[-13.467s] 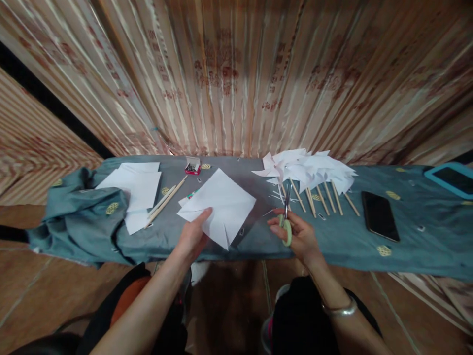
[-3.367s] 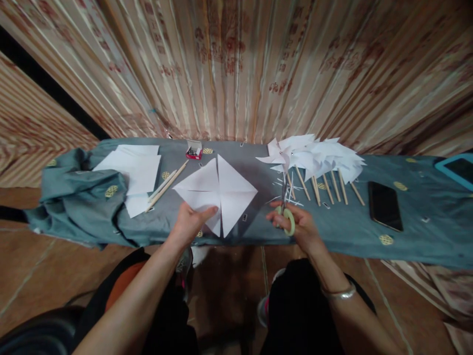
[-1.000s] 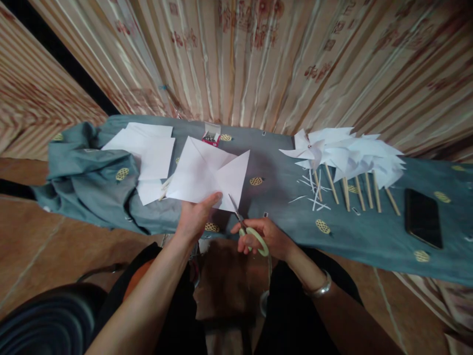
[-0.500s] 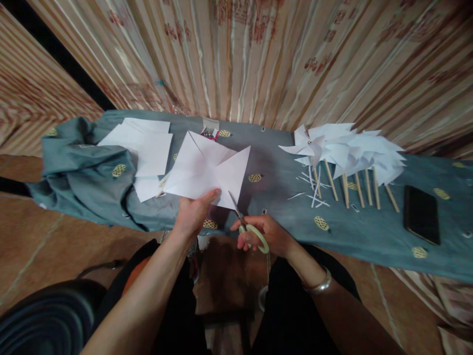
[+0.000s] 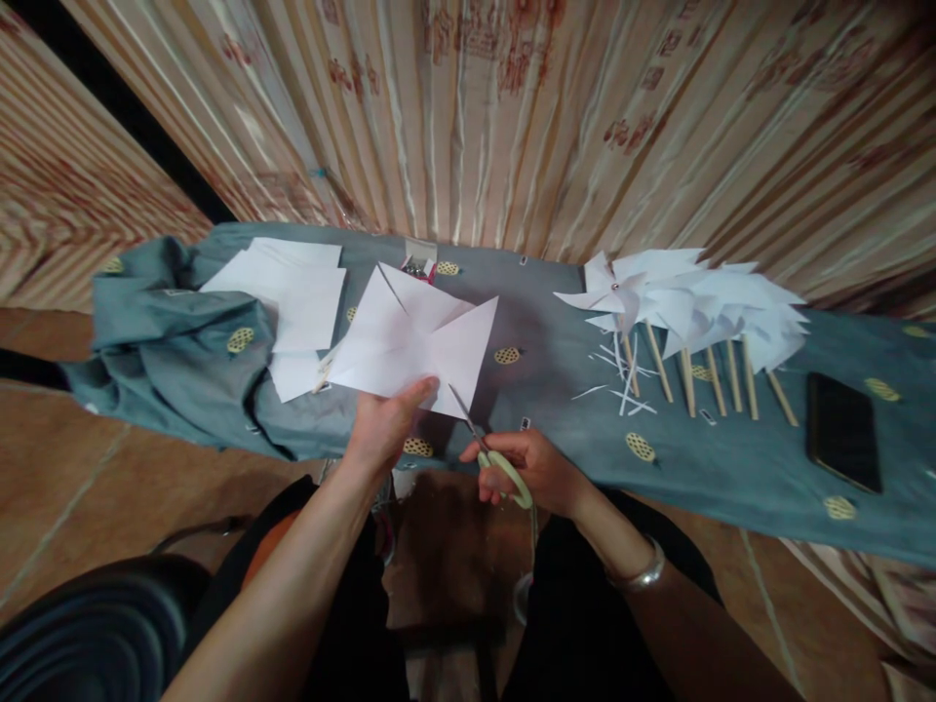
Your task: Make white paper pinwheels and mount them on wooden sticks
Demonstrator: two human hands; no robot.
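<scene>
My left hand (image 5: 384, 417) pinches the near edge of a white sheet of paper (image 5: 409, 341), thumb on top and fingers hidden beneath. Slits run in from the paper's upper left and upper right corners. In my right hand (image 5: 530, 468) is a pair of scissors (image 5: 504, 476) with pale green handles. Their blades lie at the paper's lower right corner, pointing up and left toward its middle. Behind the sheet stands a small open box (image 5: 419, 265) of shiny little pieces, partly covered by the paper.
White paper pinwheels (image 5: 702, 297) on wooden sticks lie in a row at the right, with thin paper strips (image 5: 625, 375) beside them. A black phone (image 5: 843, 431) is farther right. Blank sheets (image 5: 311, 307) are stacked at left on the grey-green cloth (image 5: 468, 458). A curtain (image 5: 497, 127) hangs behind.
The scissor blades have come closer together at the paper's lower right corner. My left hand keeps its hold on the sheet. The whole view has shifted slightly.
</scene>
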